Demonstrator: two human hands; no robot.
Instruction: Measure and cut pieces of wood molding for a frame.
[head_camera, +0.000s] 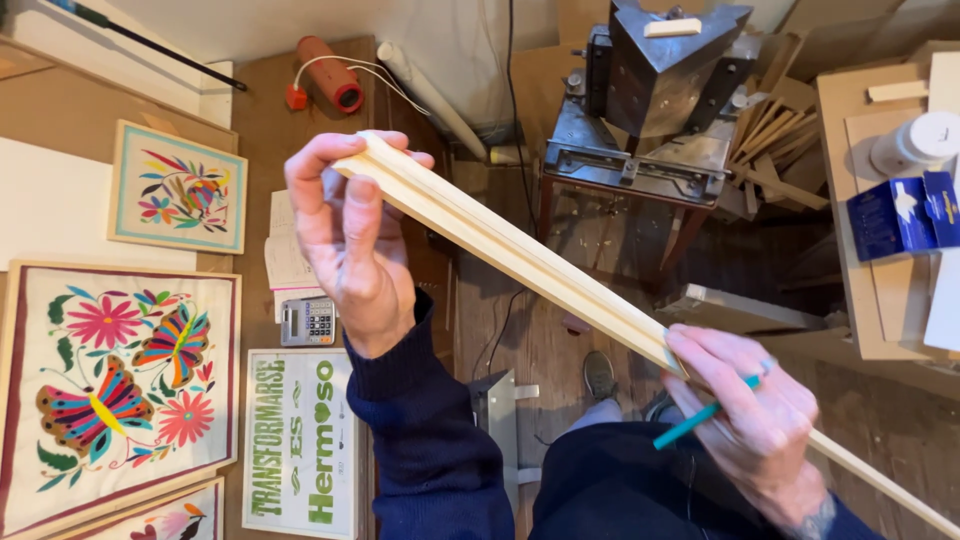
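two hands steady a pale wood moulding strip (520, 255): left hand (345, 240) pinches its end closed, right hand (750, 410) presses it, gripping a teal pencil (700, 418); best kept braced while marking.

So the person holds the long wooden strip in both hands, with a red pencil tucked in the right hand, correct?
Nearly. The head view shows both the left hand and right hand on the long wooden strip, but the pencil tucked in the right hand is teal, not red.

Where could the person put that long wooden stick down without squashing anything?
Bare room: the white sheet left of the small framed embroidery, and the wooden floor between the calculator and the metal machine. Crowded: the left table with embroideries, and the right bench with blue boxes. Both hands hold the wooden moulding.
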